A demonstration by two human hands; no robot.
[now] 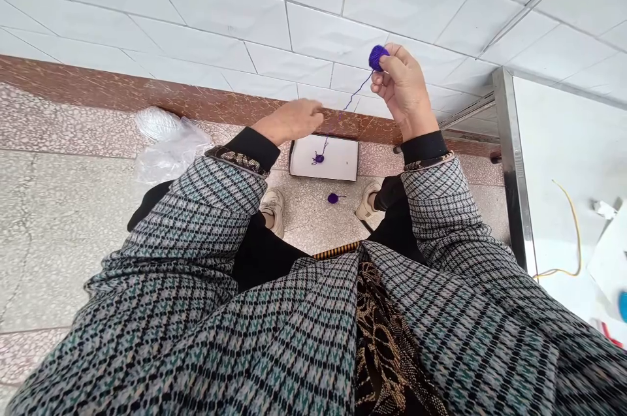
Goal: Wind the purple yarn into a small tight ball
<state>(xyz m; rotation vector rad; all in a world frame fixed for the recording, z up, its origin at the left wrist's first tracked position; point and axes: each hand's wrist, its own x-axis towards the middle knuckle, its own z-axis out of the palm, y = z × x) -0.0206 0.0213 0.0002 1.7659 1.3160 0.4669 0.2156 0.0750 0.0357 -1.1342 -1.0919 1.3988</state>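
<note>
My right hand is raised, its fingers pinching a ball of purple yarn. A thin purple strand runs down from this ball towards a small purple yarn ball lying on a white box lid. My left hand hangs in the air with its fingers stretched out beside the strand, and I see nothing in it. A second small purple yarn ball lies on the speckled floor between my shoes.
A crumpled clear plastic bag lies on the floor to the left. Brown marble skirting runs below white wall tiles. On the right stands a steel-edged white panel with a yellow cable beyond it.
</note>
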